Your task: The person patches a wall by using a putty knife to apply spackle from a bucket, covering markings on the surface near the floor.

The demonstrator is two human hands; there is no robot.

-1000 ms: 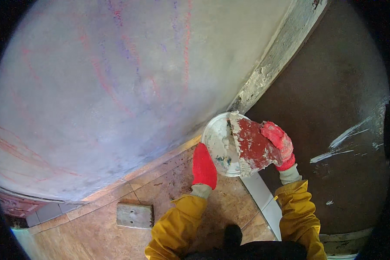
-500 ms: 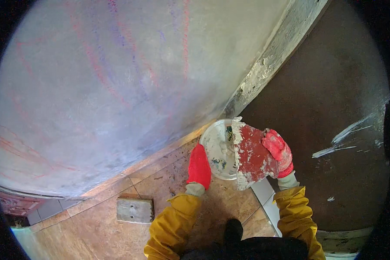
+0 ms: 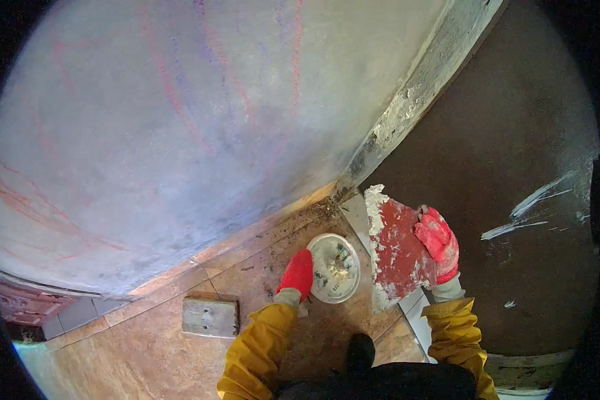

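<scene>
Two red-gloved hands worked close together above a tiled floor [image 3: 147, 333], at the foot of a pale plastered wall [image 3: 180, 133] streaked with faint red and blue marks; the left hand [image 3: 296, 273] gripped the near rim of a small round white bowl [image 3: 335, 268] holding a little pale filler, fingers closed over its edge; the right hand [image 3: 439, 243] was wrapped around the handle of a broad red trowel blade [image 3: 399, 250], its face smeared and its upper edge loaded with white filler. The bowl sat low, near the floor, just to the left of the blade and touching or nearly touching it, though I could not tell which; the blade's long axis ran up and down the picture, loaded edge toward the corner where the wall met a dark brown panel [image 3: 500, 147]. The right hand was nearer that corner; the left lay lower, toward the person's body. A small grey block [image 3: 211, 317] lay on the tiles, well apart to the left; yellow sleeves [image 3: 260, 347] covered both forearms.
</scene>
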